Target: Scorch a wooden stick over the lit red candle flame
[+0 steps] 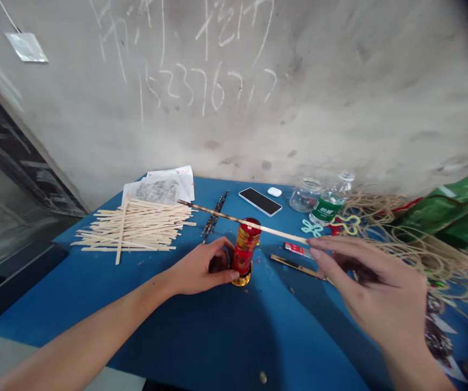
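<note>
One slender wooden strip (278,232), blackened along its far length, pale along its near length. Location: above the table (217,336), passing across the top of the red-and-gold cylinder (243,252). Long axis: slantwise, from the right hand (364,282) toward the left and away from the person. The dark tip points away from the right grip; the pale length spans the gap between that grip and the cylinder. Contact between strip and cylinder top: cannot be told.

Right grip: narrow, thumb and fingertips pinching the pale end. Left hand (201,267): thumb and fingers closed about the lower part of the cylinder, which stands roughly upright. Of the two hands, the left is nearer the cylinder.

Outward, leftward: several dark-marked strips (216,213) beyond the left hand; a broad heap of pale strips (136,225) farther left. Outward, beyond: one phone (260,201), lying flat. Outward, rightward and beyond: one clear jar (304,196), with a green-labelled bottle (326,209) just beside it.
</note>
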The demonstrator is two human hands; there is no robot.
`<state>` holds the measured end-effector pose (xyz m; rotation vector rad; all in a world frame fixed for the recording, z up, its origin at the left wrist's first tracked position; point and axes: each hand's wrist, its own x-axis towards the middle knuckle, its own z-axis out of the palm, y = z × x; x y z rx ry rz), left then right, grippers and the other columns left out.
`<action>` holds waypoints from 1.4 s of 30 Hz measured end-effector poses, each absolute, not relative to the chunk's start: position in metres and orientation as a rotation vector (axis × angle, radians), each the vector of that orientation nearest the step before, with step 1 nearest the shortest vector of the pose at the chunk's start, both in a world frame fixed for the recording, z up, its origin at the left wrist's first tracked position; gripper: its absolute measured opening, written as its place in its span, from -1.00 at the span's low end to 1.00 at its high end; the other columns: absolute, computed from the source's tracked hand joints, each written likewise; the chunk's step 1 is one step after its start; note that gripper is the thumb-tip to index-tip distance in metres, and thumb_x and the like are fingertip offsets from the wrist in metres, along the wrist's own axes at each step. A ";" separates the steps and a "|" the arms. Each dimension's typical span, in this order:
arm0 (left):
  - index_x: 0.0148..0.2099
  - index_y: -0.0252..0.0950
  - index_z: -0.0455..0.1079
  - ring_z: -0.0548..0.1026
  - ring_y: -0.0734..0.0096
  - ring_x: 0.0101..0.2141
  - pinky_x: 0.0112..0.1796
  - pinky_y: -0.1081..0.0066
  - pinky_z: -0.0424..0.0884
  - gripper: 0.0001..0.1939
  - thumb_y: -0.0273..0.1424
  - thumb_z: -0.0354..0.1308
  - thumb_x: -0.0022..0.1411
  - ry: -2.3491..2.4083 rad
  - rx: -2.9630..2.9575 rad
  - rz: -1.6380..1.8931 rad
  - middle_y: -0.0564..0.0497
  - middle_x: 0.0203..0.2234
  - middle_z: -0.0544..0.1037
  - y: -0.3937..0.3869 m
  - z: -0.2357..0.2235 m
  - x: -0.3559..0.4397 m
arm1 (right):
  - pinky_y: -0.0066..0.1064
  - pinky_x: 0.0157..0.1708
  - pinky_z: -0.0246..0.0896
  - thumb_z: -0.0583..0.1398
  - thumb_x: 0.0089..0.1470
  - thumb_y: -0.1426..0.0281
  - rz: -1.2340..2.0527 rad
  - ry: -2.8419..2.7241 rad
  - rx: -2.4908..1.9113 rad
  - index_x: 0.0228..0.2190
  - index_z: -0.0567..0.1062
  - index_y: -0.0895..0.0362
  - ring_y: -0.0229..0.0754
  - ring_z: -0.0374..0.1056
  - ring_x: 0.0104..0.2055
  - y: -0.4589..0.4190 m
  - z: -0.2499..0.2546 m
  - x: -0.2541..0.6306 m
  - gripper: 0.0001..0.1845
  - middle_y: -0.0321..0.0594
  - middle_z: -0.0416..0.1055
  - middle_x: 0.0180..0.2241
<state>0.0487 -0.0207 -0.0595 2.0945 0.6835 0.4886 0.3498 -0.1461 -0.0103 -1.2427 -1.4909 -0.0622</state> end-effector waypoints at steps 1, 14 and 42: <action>0.18 -0.20 0.39 0.52 0.38 -0.39 -0.34 0.38 0.33 -0.52 -0.01 0.35 0.48 0.685 2.097 0.490 0.11 -0.34 0.62 -0.020 -0.060 0.049 | -0.44 -0.45 0.48 0.45 0.28 0.37 -0.059 -1.479 -1.248 -0.20 0.79 -0.21 -0.24 0.65 -0.34 -0.146 -0.010 0.350 -0.84 -0.40 0.75 -0.20; 0.17 -0.21 0.40 0.51 0.39 -0.38 -0.33 0.38 0.34 -0.53 0.00 0.34 0.48 0.689 2.091 0.485 0.10 -0.34 0.60 -0.021 -0.059 0.049 | -0.42 -0.49 0.42 0.44 0.30 0.31 0.029 -1.404 -1.275 -0.21 0.78 -0.13 -0.31 0.53 -0.48 -0.148 -0.009 0.352 -0.93 -0.34 0.71 -0.23; 0.17 -0.20 0.39 0.53 0.36 -0.38 -0.34 0.37 0.33 -0.52 0.02 0.33 0.48 0.692 2.102 0.484 0.09 -0.35 0.61 -0.021 -0.059 0.049 | -0.47 -0.51 0.46 0.41 0.34 0.35 0.135 -1.410 -1.169 -0.11 0.79 -0.10 -0.29 0.52 -0.52 -0.152 -0.009 0.354 -0.86 -0.30 0.69 -0.36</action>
